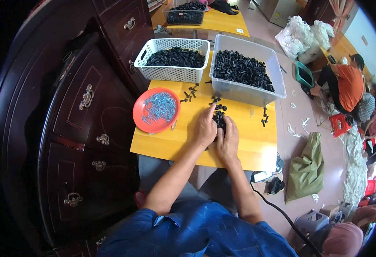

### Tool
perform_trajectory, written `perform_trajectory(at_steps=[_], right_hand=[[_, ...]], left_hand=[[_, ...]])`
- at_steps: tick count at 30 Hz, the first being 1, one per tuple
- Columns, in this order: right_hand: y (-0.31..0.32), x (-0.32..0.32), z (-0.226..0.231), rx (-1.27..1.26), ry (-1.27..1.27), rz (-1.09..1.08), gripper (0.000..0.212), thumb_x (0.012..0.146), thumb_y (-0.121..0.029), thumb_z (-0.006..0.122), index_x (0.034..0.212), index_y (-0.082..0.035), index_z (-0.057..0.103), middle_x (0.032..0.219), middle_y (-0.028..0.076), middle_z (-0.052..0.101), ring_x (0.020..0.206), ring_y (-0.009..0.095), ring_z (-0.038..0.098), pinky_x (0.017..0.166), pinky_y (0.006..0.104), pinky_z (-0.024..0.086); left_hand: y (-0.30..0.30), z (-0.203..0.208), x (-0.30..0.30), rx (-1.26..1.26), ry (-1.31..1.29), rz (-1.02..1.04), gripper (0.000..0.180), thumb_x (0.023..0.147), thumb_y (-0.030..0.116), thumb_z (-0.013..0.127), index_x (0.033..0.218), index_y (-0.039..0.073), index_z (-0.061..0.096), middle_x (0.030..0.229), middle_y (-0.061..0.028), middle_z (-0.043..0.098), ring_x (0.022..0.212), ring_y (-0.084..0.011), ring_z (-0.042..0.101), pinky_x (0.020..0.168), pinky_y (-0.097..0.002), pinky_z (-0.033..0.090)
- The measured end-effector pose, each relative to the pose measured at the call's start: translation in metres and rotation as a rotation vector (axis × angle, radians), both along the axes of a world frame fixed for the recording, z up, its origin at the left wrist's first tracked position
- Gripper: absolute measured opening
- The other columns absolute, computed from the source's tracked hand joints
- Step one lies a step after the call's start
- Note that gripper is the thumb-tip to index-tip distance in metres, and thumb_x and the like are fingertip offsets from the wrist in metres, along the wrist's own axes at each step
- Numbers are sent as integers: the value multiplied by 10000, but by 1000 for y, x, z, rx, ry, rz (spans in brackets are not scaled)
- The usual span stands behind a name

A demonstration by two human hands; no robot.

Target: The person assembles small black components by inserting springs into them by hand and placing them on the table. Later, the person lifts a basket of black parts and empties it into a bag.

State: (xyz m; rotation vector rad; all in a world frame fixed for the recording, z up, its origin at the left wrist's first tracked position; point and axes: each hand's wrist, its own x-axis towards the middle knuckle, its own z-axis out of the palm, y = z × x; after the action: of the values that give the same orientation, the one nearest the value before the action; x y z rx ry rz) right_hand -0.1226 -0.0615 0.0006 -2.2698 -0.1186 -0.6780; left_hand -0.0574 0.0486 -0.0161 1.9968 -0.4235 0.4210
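Note:
Small black plastic parts lie in a little heap on the yellow table, between my two hands. My left hand borders the heap on its left, its fingers stretched toward the far side. On the right, my right hand curves loosely along the same heap, fingers extended and touching it. The palms and some fingertips are hidden. Left of my hands, a red plate holds many thin silvery screws or pins. Several longer black pieces are scattered beyond the plate.
A white perforated basket and a clear plastic bin, both filled with black parts, stand at the table's far side. Dark drawers close off the left. On the right floor are a green sack, a black cable and several people.

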Motion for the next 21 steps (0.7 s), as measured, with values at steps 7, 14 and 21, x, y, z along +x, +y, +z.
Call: perform_trajectory(at_steps=[7, 14, 21], right_hand=[[-22, 18, -9, 333, 33, -82, 398, 1016, -121, 461, 1388, 17, 496, 1358, 243, 547, 1280, 371, 520, 1100, 403, 383], [-21, 56, -22, 459, 22, 42, 528, 1077, -352, 359, 1436, 23, 458, 1426, 239, 506, 1337, 362, 479, 1128, 394, 348], [-14, 59, -14, 613, 34, 70, 635, 1081, -469, 310, 1469, 24, 408, 1473, 213, 464, 1381, 324, 433, 1153, 390, 317]], left_hand=[[9, 2, 1, -93, 16, -62, 617, 846, -40, 405, 1462, -2, 415, 1400, -266, 521, 1310, -409, 491, 1116, -451, 381], [17, 5, -10, 68, 7, -109, 634, 848, -49, 403, 1479, 9, 390, 1438, -248, 492, 1344, -381, 469, 1144, -440, 358], [27, 2, -10, 70, -26, -80, 615, 849, -43, 419, 1464, -19, 397, 1410, -269, 506, 1323, -407, 478, 1134, -460, 362]])
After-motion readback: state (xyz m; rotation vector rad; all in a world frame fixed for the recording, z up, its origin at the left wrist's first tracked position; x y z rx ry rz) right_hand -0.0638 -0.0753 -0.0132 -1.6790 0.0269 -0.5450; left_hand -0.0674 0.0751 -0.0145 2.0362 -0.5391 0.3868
